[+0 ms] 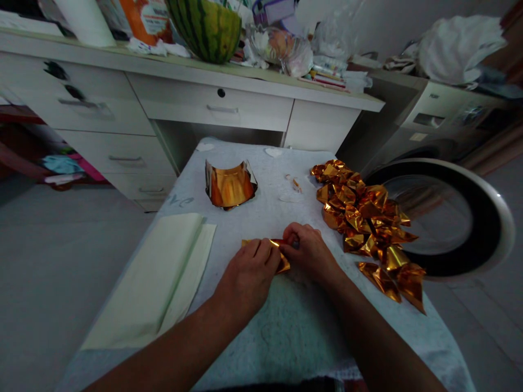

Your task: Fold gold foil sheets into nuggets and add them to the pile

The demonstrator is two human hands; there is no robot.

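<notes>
On the cloth-covered table, a sheet of gold foil paper (283,265) lies under my fingers, partly folded. My left hand (250,272) presses over it with the fingers curled down, hiding much of the sheet. At its right end my right hand (305,249) pinches the foil's edge between thumb and fingers. Farther back stands a curved stack of gold foil sheets (231,186), its ends bent upward. To the right is a heap of folded gold foil pieces (368,212), crumpled and pointed at the ends.
A folded pale yellow paper stack (143,283) lies at the left of the table (265,337). Small scraps (295,184) sit near the back. Behind is a white desk (220,103) with a watermelon (208,30). A washing machine's open round door (441,218) stands close at right.
</notes>
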